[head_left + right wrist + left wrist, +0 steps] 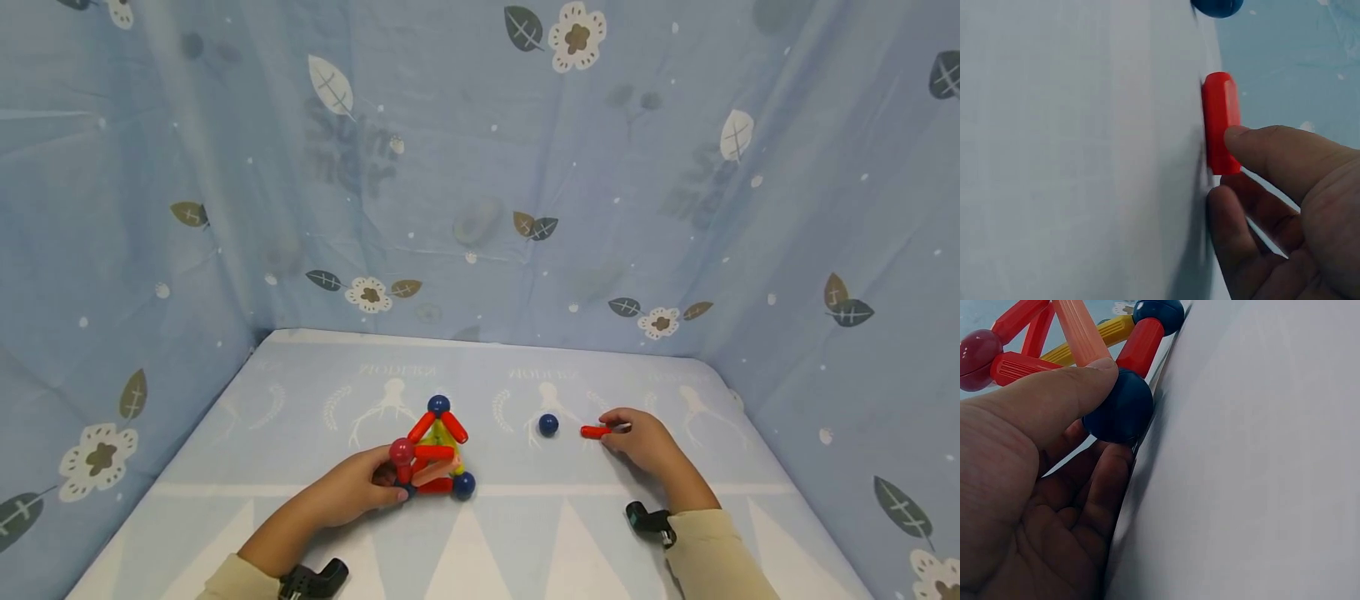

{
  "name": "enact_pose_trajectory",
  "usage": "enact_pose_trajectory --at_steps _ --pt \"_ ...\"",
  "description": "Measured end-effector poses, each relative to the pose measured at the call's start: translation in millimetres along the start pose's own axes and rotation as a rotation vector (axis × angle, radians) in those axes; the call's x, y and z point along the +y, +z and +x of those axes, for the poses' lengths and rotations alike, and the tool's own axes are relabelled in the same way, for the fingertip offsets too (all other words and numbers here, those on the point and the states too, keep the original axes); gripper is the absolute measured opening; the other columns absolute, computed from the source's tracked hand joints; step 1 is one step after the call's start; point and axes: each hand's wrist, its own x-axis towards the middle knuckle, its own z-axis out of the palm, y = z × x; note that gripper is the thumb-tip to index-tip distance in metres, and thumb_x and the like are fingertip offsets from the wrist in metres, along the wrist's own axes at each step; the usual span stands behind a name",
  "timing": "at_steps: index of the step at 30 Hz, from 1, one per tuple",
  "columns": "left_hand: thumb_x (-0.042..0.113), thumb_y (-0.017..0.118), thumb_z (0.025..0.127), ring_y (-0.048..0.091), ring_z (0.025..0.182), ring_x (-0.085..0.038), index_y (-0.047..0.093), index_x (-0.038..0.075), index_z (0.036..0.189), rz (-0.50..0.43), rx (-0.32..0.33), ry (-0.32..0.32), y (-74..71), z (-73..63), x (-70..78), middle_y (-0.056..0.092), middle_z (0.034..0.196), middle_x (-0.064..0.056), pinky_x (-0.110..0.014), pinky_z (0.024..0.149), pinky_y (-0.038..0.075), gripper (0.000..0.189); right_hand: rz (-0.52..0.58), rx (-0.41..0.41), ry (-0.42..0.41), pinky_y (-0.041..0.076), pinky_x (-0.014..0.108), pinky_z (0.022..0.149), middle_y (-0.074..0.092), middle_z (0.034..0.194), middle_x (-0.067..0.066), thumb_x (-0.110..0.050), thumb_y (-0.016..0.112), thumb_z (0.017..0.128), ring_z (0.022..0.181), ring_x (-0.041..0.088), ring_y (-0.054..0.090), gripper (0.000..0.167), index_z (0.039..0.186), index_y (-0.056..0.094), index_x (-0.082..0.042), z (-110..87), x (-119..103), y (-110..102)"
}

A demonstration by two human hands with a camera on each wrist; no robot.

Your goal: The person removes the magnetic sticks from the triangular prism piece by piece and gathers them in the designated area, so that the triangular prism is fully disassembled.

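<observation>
A built frame of plastic rods and balls stands on the table, with red, yellow and peach rods, dark blue balls and one crimson ball. At its near left corner my left hand pinches a dark blue ball between thumb and fingers. On the right, my right hand holds a loose red rod, the thumb on its side and the fingers around its near end. The rod's far end points left, toward a loose dark blue ball.
A patterned cloth covers the table. Light blue curtains with leaves and flowers rise behind it and at both sides. A small black device is strapped at each wrist, below beige sleeves.
</observation>
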Motion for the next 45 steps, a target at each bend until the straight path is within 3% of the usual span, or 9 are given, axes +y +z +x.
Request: enact_pose_trajectory --at_steps 6,15,22,31,36,41,45 --pt "0.025 0.087 0.086 0.059 0.089 -0.02 0.065 0.017 0.122 0.001 -0.001 0.003 0.7 -0.8 0.5 0.065 0.095 0.002 -0.032 0.078 0.05 0.043 0.018 0.028 -0.03 0.058 0.042 0.085 0.066 0.135 0.014 -0.019 0.079 0.094 0.109 0.029 0.066 0.038 0.13 0.07 -0.014 -13.4 -16.8 -4.0" --pt "0.027 0.087 0.087 0.059 0.09 -0.02 0.064 0.017 0.127 -0.018 -0.01 -0.01 -0.3 -0.4 0.8 0.065 0.097 0.001 -0.034 0.078 0.05 0.047 0.064 0.058 -0.159 0.056 0.037 0.08 0.07 0.127 0.006 -0.022 0.08 0.093 0.106 0.022 0.067 0.035 0.127 0.072 -0.015 -32.0 -68.2 7.8" --pt "0.025 0.087 0.087 0.059 0.09 -0.019 0.064 0.016 0.126 -0.013 -0.003 0.009 1.8 -0.1 -1.3 0.065 0.096 0.001 -0.03 0.078 0.051 0.046 0.129 -0.001 -0.271 0.058 0.033 0.078 0.072 0.116 0.006 -0.016 0.082 0.091 0.099 0.017 0.067 0.026 0.117 0.075 -0.014 -43.7 -105.8 30.4" --pt "0.032 0.084 0.089 0.059 0.094 -0.021 0.057 0.018 0.147 -0.063 -0.017 -0.027 0.7 -1.2 1.7 0.067 0.105 0.002 -0.036 0.078 0.048 0.065 0.136 -0.075 -0.39 0.059 0.033 0.083 0.073 0.112 0.002 -0.021 0.081 0.093 0.095 0.013 0.067 0.024 0.116 0.075 -0.014 -56.4 -135.4 59.3" --pt "0.029 0.085 0.088 0.059 0.092 -0.022 0.06 0.017 0.142 -0.059 -0.019 -0.011 -0.1 -0.8 1.6 0.066 0.101 0.0 -0.036 0.078 0.05 0.06 0.164 -0.114 -0.459 0.06 0.036 0.089 0.073 0.109 0.0 -0.023 0.079 0.095 0.097 0.013 0.068 0.019 0.111 0.075 -0.015 -62.6 -148.9 68.8" --pt "0.025 0.086 0.087 0.06 0.091 -0.019 0.065 0.018 0.129 -0.003 -0.001 0.021 -1.7 1.0 -0.5 0.066 0.097 0.002 -0.033 0.08 0.052 0.047 0.18 -0.144 -0.463 0.06 0.035 0.09 0.074 0.107 -0.003 -0.024 0.078 0.096 0.098 0.012 0.068 0.017 0.111 0.077 -0.015 -66.9 -160.5 77.1" --pt "0.025 0.086 0.088 0.06 0.09 -0.019 0.064 0.018 0.13 -0.019 -0.009 0.021 -1.7 1.0 -2.8 0.066 0.097 0.002 -0.032 0.079 0.051 0.048 0.184 -0.188 -0.462 0.06 0.035 0.09 0.074 0.107 -0.005 -0.025 0.078 0.096 0.098 0.011 0.068 0.018 0.112 0.079 -0.016 -70.4 -167.8 85.7"
